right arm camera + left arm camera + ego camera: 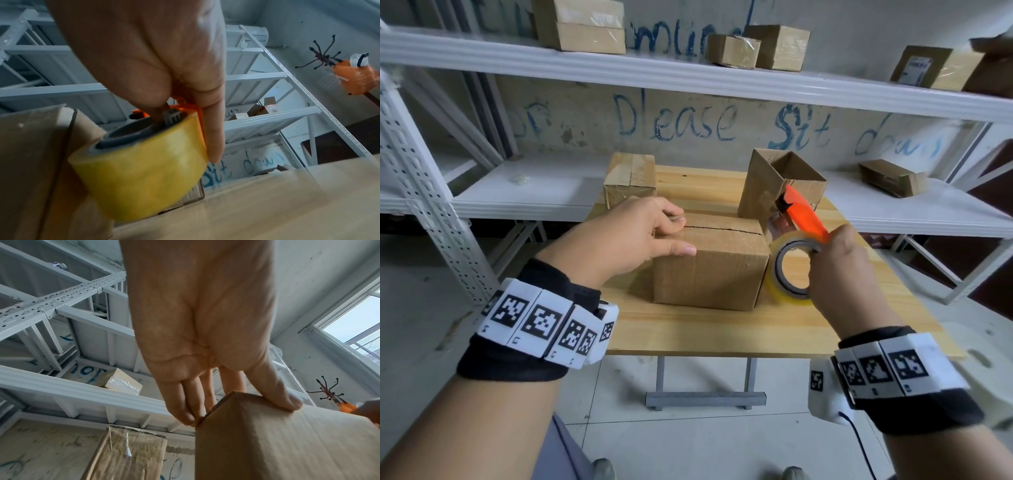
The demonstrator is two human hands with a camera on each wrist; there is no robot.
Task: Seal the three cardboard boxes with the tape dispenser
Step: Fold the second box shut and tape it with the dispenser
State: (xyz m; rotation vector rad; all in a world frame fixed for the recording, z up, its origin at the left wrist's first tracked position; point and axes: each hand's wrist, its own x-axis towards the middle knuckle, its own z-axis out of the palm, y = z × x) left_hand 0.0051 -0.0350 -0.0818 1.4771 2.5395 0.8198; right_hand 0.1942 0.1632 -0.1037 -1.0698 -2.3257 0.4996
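Note:
Three cardboard boxes stand on a wooden table (688, 329). The near box (709, 267) has closed flaps with a bare seam on top. My left hand (681, 236) grips its top left corner, fingers on the top and thumb on the front face (292, 402). A taped box (630, 178) sits at the back left, and a box with raised flaps (774, 181) at the back right. My right hand (825, 243) grips the orange tape dispenser (804, 212). Its yellowish tape roll (791, 270) hangs against the near box's right side.
White metal shelving (688, 78) runs behind and beside the table, with several cardboard boxes on its upper and lower shelves. The table's front edge lies close to my wrists. A grey tiled floor (705, 442) lies below.

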